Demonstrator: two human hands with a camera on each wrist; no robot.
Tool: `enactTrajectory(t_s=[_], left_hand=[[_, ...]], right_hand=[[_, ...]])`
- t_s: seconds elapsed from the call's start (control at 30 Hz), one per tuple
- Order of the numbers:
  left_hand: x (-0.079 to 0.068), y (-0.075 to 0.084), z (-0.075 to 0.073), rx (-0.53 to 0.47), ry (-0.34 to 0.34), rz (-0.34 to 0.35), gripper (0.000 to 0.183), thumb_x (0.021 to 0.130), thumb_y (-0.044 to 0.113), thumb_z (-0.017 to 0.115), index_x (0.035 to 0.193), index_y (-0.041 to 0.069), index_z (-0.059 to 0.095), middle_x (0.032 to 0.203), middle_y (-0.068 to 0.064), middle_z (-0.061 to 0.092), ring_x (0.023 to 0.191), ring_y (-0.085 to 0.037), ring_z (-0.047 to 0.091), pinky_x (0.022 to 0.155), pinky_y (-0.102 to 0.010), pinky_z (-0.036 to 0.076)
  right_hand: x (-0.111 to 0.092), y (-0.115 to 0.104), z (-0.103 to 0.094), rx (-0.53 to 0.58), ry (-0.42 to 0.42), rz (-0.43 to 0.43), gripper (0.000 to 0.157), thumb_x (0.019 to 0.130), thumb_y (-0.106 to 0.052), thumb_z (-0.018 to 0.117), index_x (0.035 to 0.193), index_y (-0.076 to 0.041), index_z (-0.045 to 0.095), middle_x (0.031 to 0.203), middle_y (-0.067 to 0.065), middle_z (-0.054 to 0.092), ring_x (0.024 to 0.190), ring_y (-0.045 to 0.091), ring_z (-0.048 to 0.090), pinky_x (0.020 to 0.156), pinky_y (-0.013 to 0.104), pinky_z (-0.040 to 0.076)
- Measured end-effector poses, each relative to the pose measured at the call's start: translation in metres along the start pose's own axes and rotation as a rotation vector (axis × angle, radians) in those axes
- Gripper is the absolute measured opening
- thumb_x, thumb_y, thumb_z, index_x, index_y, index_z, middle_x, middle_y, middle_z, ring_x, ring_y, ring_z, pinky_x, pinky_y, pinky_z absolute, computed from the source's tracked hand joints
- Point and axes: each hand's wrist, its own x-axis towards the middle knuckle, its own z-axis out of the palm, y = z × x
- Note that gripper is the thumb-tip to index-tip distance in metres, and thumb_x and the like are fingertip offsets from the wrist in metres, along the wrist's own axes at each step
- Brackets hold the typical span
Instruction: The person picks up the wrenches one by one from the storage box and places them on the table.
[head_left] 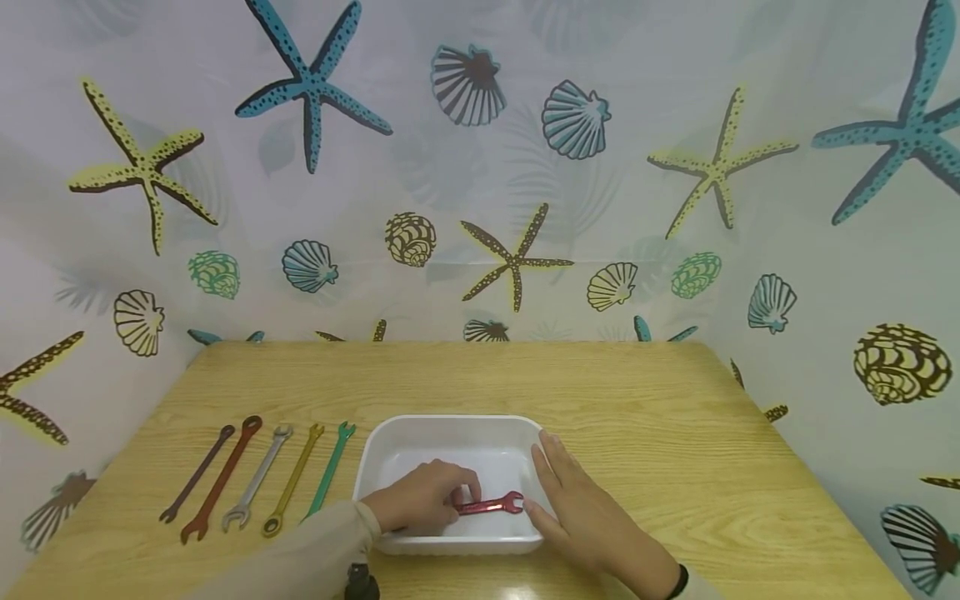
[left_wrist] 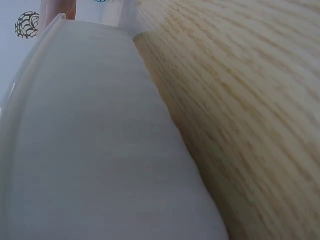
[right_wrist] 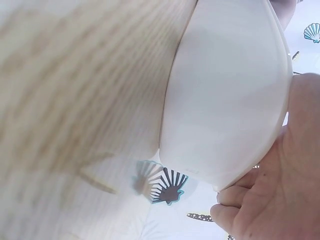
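A white plastic tray (head_left: 450, 546) stands on the wooden table. Inside it lies a small red wrench (head_left: 491, 505), its open jaw end toward the right wall. My left hand (head_left: 423, 498) reaches over the tray's left front and pinches the wrench's other end, which the fingers cover. At the tray's right side, my right hand (head_left: 581, 517) rests against the rim with its fingers fairly straight. The right wrist view shows that hand (right_wrist: 280, 200) beside the tray's outer wall (right_wrist: 225, 95). Only the tray's outer wall (left_wrist: 95, 130) and table fill most of the left wrist view.
Left of the tray, several wrenches lie side by side: a purple one (head_left: 197, 473), a red-orange one (head_left: 221, 479), a silver one (head_left: 257, 479), a yellow one (head_left: 292, 482) and a green one (head_left: 330, 471). A curtain (head_left: 480, 183) with sea patterns hangs behind the table (head_left: 675, 433).
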Motion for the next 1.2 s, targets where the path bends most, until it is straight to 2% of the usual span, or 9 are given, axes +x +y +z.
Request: enactTrajectory(t_s=[0.2, 0.33, 0.5, 0.67, 0.83, 1.03, 1.2], left_hand=[[0.003, 0.003, 0.002, 0.061, 0.005, 0.033, 0.033, 0.069, -0.012, 0.063, 0.092, 0.012, 0.063, 0.067, 0.007, 0.056, 0.064, -0.004, 0.047, 0.062, -0.02, 0.04], [0.002, 0.007, 0.001, 0.099, -0.001, 0.026, 0.037, 0.067, -0.013, 0.061, 0.092, 0.014, 0.059, 0.069, 0.005, 0.05, 0.064, -0.006, 0.043, 0.061, -0.02, 0.037], [0.001, 0.01, -0.001, 0.103, -0.023, 0.017, 0.038, 0.067, -0.012, 0.062, 0.093, 0.014, 0.057, 0.07, 0.004, 0.047, 0.063, -0.006, 0.041, 0.058, -0.02, 0.036], [0.002, 0.012, -0.005, 0.08, -0.059, 0.012, 0.037, 0.067, -0.011, 0.063, 0.095, 0.014, 0.059, 0.068, 0.006, 0.049, 0.062, -0.006, 0.043, 0.058, -0.02, 0.036], [0.003, 0.013, -0.007, 0.043, -0.086, -0.019, 0.037, 0.068, -0.01, 0.065, 0.096, 0.013, 0.064, 0.072, 0.004, 0.059, 0.066, -0.006, 0.049, 0.063, -0.021, 0.042], [0.003, 0.016, -0.009, 0.031, -0.075, -0.064, 0.033, 0.066, -0.009, 0.067, 0.089, 0.016, 0.067, 0.075, 0.003, 0.064, 0.065, -0.006, 0.052, 0.063, -0.022, 0.044], [0.001, 0.015, -0.009, 0.022, -0.053, -0.05, 0.031, 0.065, -0.006, 0.071, 0.087, 0.016, 0.069, 0.073, 0.003, 0.064, 0.062, -0.005, 0.053, 0.061, -0.023, 0.044]], right_hand=[[0.0, -0.001, -0.001, 0.011, -0.011, 0.013, 0.068, 0.1, -0.043, 0.042, 0.148, 0.003, 0.027, 0.158, 0.018, 0.014, 0.145, 0.033, 0.016, 0.112, 0.049, 0.026], [0.0, -0.001, -0.001, 0.005, -0.013, 0.014, 0.068, 0.1, -0.044, 0.042, 0.148, 0.002, 0.027, 0.158, 0.018, 0.014, 0.145, 0.033, 0.016, 0.112, 0.048, 0.025], [0.0, 0.0, 0.0, 0.006, -0.005, 0.009, 0.068, 0.099, -0.043, 0.043, 0.148, 0.002, 0.028, 0.158, 0.019, 0.015, 0.145, 0.033, 0.017, 0.112, 0.048, 0.026], [0.0, 0.0, 0.0, 0.004, 0.001, 0.002, 0.067, 0.1, -0.042, 0.043, 0.148, 0.002, 0.029, 0.158, 0.019, 0.015, 0.144, 0.034, 0.017, 0.112, 0.048, 0.027], [0.0, 0.001, 0.0, -0.008, 0.011, -0.012, 0.067, 0.1, -0.042, 0.042, 0.147, 0.004, 0.029, 0.157, 0.021, 0.014, 0.144, 0.035, 0.017, 0.111, 0.049, 0.027], [-0.001, 0.002, 0.0, 0.005, 0.013, -0.018, 0.067, 0.1, -0.043, 0.041, 0.147, 0.004, 0.03, 0.157, 0.021, 0.015, 0.144, 0.036, 0.016, 0.111, 0.05, 0.028], [-0.001, 0.002, 0.0, 0.011, 0.018, -0.022, 0.066, 0.1, -0.042, 0.042, 0.146, 0.004, 0.031, 0.157, 0.021, 0.016, 0.144, 0.036, 0.018, 0.11, 0.049, 0.029]])
